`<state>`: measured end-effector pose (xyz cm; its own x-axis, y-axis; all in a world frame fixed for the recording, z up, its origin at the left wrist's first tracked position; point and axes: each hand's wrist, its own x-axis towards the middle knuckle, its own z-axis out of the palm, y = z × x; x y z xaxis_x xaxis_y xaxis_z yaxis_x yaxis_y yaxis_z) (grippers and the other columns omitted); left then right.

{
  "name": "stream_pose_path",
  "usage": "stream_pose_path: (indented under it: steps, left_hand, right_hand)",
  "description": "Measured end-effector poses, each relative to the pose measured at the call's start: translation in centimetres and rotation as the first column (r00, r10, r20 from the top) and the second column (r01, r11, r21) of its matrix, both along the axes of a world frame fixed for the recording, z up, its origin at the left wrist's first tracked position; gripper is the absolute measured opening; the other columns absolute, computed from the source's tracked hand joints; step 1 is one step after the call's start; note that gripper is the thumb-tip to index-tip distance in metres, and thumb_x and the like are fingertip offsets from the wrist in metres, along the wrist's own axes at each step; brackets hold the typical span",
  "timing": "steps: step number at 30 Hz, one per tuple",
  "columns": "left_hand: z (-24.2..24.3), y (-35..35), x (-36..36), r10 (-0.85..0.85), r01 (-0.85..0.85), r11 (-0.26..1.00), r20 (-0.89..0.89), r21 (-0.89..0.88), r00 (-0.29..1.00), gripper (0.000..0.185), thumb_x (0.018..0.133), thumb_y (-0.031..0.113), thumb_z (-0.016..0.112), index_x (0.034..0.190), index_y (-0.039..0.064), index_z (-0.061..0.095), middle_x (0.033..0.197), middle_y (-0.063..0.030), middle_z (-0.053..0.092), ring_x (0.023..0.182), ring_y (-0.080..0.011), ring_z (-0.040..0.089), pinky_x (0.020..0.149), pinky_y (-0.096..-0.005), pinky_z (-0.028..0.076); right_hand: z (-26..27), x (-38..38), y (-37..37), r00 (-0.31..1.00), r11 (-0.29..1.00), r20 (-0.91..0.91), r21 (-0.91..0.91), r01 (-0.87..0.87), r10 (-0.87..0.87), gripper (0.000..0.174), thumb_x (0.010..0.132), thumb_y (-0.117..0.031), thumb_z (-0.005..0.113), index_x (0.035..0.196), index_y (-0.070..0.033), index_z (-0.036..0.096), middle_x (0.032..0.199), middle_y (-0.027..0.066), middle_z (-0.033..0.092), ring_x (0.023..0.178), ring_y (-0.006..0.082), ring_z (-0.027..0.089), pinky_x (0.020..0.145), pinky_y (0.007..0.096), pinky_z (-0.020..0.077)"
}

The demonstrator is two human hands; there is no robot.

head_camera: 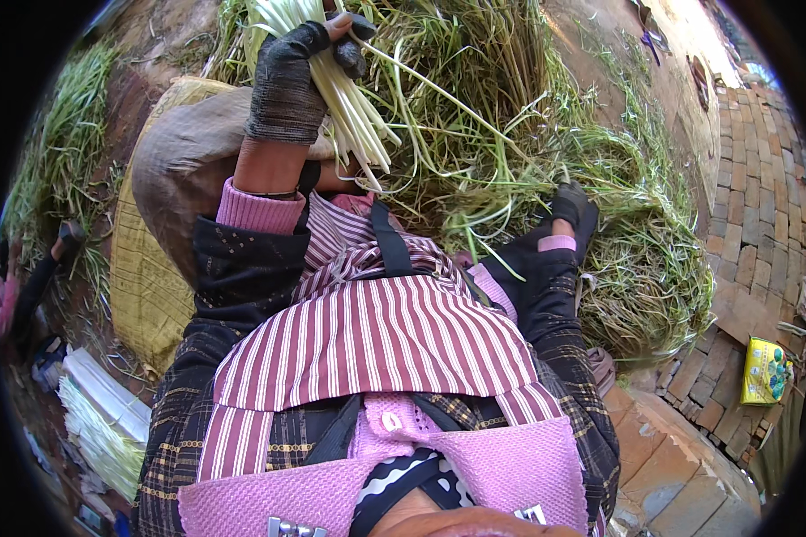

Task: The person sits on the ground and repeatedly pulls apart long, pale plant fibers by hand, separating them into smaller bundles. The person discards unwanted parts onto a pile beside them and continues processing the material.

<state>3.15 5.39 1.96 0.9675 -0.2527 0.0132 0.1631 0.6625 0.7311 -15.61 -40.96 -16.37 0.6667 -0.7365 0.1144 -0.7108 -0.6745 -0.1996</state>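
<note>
My left hand [295,80], in a dark glove with bare fingertips, is closed around a bundle of pale stalks [352,107]. Their cut white ends hang down towards my lap. One long thin stalk [457,104] stretches from this bundle across to my right hand [569,203], which is also in a dark glove and pinches its leafy end. That hand is low over a heap of tangled green and dry stalks and leaves [638,282], and loose blades partly hide its fingertips. A striped apron [376,342] covers my front and lap.
A yellow woven sack [151,268] lies at my left. Beyond it, another person's gloved hand [72,233] is beside more greens [60,127]. Pale bundled stalks [101,423] lie at lower left. Right of the heap are brick paving [755,194] and a yellow packet [764,372] bearing writing.
</note>
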Motion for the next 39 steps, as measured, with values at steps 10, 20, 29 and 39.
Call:
stream_pose_path:
  steps: [10, 20, 29, 39]
  left_hand:
    - [-0.4, -0.3, 0.0, -0.058, 0.048, 0.989, -0.065, -0.141, 0.996, 0.017, 0.078, 0.005, 0.053, 0.092, -0.006, 0.054, 0.075, -0.0118, 0.059, 0.055, -0.0159, 0.053, 0.051, -0.0286, 0.046]
    - [-1.2, -1.1, -0.5, -0.072, 0.085, 0.986, -0.098, 0.141, 0.993, 0.029, 0.076, 0.007, 0.056, 0.103, -0.004, 0.054, 0.078, -0.0134, 0.062, 0.058, -0.0148, 0.057, 0.050, -0.0247, 0.047]
    - [-1.4, -2.6, -1.9, -0.173, 0.184, 0.972, -0.080, 0.146, 0.982, 0.033, 0.078, 0.009, 0.054, 0.109, -0.002, 0.048, 0.094, -0.0161, 0.058, 0.063, -0.0134, 0.057, 0.051, -0.0236, 0.048]
    - [-0.8, -3.2, -2.1, -0.164, 0.175, 0.956, -0.065, 0.235, 0.984, 0.030, 0.076, 0.011, 0.060, 0.103, 0.000, 0.053, 0.093, -0.0108, 0.061, 0.062, -0.0122, 0.059, 0.042, -0.0178, 0.044]
  right_hand:
    - [7.8, 1.6, 7.2, 0.886, 0.843, 0.447, 0.426, -0.329, 0.120, 0.037, 0.072, -0.012, 0.064, 0.106, -0.004, 0.050, 0.093, 0.0069, 0.058, 0.077, 0.0120, 0.054, 0.065, 0.0262, 0.0460]
    - [10.5, 3.6, 27.1, 0.762, 0.009, 0.584, 0.792, -0.611, 0.280, 0.017, 0.081, -0.020, 0.057, 0.083, -0.004, 0.059, 0.068, 0.0037, 0.057, 0.058, 0.0128, 0.054, 0.056, 0.0248, 0.0444]
    - [11.9, 5.2, 28.4, 0.676, 0.127, 0.662, 0.678, -0.724, 0.324, 0.038, 0.077, -0.013, 0.059, 0.112, -0.003, 0.047, 0.099, 0.0059, 0.054, 0.093, 0.0148, 0.050, 0.079, 0.0268, 0.0426]
    - [13.1, 5.0, 22.9, 0.788, 0.184, 0.615, 0.771, -0.610, 0.034, 0.016, 0.083, -0.018, 0.053, 0.082, -0.003, 0.058, 0.070, 0.0037, 0.058, 0.060, 0.0104, 0.053, 0.056, 0.0238, 0.0439]
